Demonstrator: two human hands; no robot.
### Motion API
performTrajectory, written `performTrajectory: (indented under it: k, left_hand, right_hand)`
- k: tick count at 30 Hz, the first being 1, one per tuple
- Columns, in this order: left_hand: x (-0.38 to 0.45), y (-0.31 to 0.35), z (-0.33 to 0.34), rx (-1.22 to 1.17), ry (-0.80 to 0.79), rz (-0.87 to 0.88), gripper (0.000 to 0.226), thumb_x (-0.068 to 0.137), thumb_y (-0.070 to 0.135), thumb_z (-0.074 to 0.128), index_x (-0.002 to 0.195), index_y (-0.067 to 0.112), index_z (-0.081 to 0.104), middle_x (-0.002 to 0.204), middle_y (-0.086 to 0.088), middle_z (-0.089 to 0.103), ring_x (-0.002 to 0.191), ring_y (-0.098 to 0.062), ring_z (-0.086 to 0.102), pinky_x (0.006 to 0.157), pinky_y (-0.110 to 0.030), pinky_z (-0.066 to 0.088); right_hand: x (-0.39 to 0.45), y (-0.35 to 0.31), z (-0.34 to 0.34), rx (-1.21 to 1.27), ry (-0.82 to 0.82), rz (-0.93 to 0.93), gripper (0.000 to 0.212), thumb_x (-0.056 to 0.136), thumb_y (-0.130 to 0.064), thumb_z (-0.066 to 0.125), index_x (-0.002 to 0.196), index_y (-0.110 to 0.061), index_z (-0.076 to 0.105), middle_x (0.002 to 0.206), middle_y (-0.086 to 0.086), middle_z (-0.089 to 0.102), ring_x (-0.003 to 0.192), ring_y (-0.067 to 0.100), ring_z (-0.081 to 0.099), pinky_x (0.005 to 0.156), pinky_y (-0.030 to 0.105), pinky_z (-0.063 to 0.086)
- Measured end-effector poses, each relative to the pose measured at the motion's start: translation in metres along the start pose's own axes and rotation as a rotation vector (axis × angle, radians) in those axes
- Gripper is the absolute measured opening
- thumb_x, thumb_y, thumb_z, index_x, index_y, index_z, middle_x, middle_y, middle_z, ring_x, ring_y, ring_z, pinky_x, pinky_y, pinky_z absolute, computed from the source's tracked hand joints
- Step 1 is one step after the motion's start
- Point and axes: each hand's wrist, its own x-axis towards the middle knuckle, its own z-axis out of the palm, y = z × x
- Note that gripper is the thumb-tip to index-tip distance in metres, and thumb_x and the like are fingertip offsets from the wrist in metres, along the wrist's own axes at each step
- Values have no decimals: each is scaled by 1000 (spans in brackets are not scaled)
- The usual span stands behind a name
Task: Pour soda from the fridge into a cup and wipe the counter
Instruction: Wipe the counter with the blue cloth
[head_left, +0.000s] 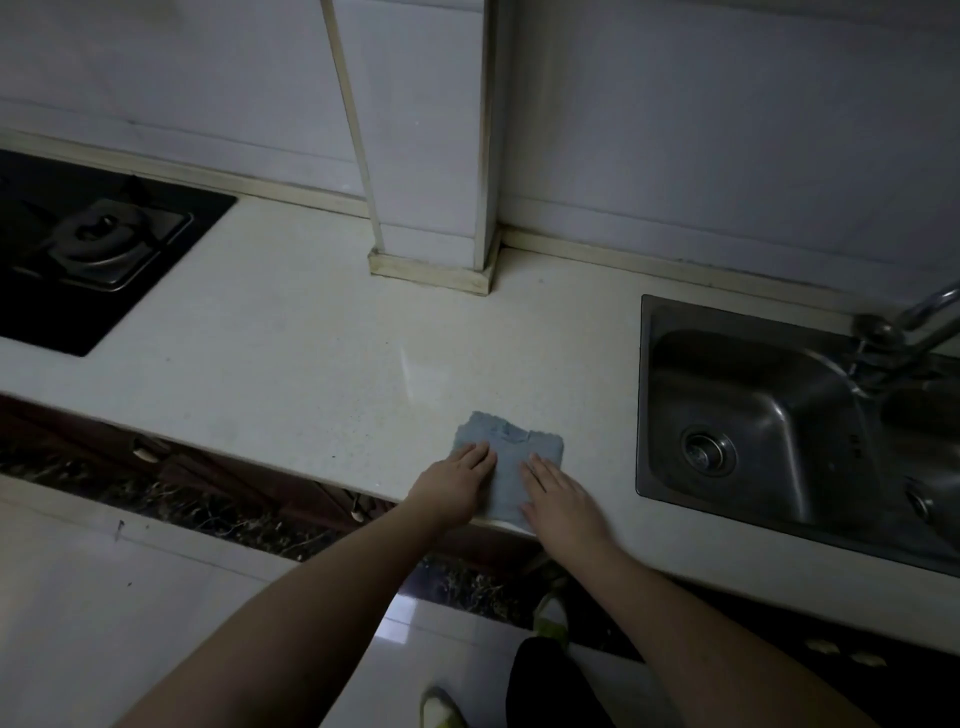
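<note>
Hands, left (453, 480) and right (558, 493), spread flat on blue cloth (506, 457) at counter (311, 364) front edge. Sink (748, 410) near right end, hob (98, 249) at left end, both well apart from cloth.

cloth (506, 457): soft woven fabric, matt, pale blue, lain at 6 o'clock.
table (311, 338): pale speckled stone, smooth, faintly glossy.
sink (753, 415): brushed metal, dull sheen, at 3 o'clock.
hob (78, 249): black glass, glossy, at 9 o'clock.
wall (727, 130): glazed tile, smooth.

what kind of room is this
A home kitchen, most likely: a gas stove set into a pale counter, a steel sink with a tap, tiled wall behind.
</note>
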Motion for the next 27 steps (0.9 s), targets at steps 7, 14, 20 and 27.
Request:
performTrajectory:
  k: [7, 14, 20, 27]
  left_hand:
    - [-11, -1, -8, 37, -10, 59, 56, 103, 15, 33, 155, 17, 15, 163, -1, 10, 148, -19, 14, 116, -34, 24]
    - [-4, -22, -3, 114, 99, 90, 58, 81, 32, 72, 132, 8, 57, 135, -12, 58, 117, -29, 60, 96, -37, 48]
    - [7, -24, -10, 100, 184, 99, 52, 66, 38, 79, 111, 17, 64, 116, -2, 65, 100, -22, 63, 92, -33, 42]
    - [18, -24, -14, 180, 245, 158, 33, 79, 41, 54, 100, 19, 65, 103, 0, 64, 94, -19, 60, 94, -31, 33]
  right_hand:
    - [-7, 7, -5, 37, 5, -14, 61, 97, -35, 47, 150, -14, 24, 159, 1, 19, 144, 16, 22, 116, 29, 16]
    - [4, 26, 2, 45, 65, -45, 53, 71, -26, 80, 118, -6, 64, 114, 9, 66, 100, 27, 65, 88, 35, 51]
    - [9, 31, -5, -15, 162, -151, 40, 52, -24, 90, 83, -15, 67, 79, 1, 62, 70, 19, 62, 61, 25, 50]
    - [25, 47, -23, 36, 267, -281, 16, 57, -23, 72, 68, -18, 62, 69, -2, 59, 64, 18, 59, 60, 26, 43]
